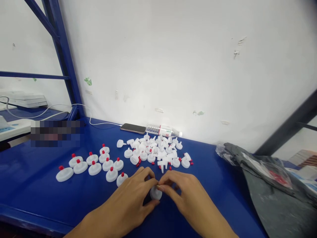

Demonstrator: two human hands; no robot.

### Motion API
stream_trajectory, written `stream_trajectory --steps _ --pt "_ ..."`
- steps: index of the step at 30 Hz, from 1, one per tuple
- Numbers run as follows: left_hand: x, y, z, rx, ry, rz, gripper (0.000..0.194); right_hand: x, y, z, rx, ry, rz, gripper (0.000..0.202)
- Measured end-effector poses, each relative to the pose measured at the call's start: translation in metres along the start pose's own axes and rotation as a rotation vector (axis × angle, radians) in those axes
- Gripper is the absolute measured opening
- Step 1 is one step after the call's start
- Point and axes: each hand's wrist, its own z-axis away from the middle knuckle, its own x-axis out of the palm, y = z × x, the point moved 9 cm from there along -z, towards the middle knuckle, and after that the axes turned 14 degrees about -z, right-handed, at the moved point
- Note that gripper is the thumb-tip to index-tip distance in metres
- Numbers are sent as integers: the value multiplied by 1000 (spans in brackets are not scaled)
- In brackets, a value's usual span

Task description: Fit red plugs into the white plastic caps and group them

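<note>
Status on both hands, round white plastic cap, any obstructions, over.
Left hand holding the cap; right hand pinching its top, view partly blocked. Piled white plastic caps beyond, not between hands.

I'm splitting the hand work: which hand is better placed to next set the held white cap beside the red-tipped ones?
The left hand, I'd judge: it seems to hold the white cap by its base and is nearer the red-tipped caps. The right hand pinches at the top, farther from them.
</note>
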Motion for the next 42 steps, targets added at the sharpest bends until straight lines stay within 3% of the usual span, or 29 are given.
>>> stream_trajectory --steps 6,8,11,15,18,21,24,27,30,33,38,42 --pt "1 -12 1 -69 41 17 23 1 -6 1 -28 6 34 9" --pt "-2 -22 4 -101 81 -44 36 -9 -7 2 -46 96 48 14" --pt "-7 -42 12 -151 91 -183 54 -37 -3 6 -44 331 167 26" --pt "-14 -68 27 -178 111 -311 60 -66 6 13 -7 544 421 33" --pt "-20 -82 35 -173 189 -343 61 -69 17 12 2 530 492 35" --pt "-16 -88 35 -190 150 -376 63 -59 35 7 23 427 545 40" --pt "-14 -82 32 -197 98 -406 66 -48 51 5 58 329 591 46" --pt "-24 -71 30 -241 105 -443 68 -45 61 5 151 264 605 49" --pt "-36 -56 27 -253 135 -411 55 -52 62 7 208 295 596 48" --pt "-43 -40 23 -207 161 -329 41 -54 60 7 166 344 593 50" --pt "-44 -29 17 -164 219 -248 34 -41 70 6 189 227 571 54" --pt "-42 -25 13 -176 242 -209 30 -51 52 9 157 310 481 52"
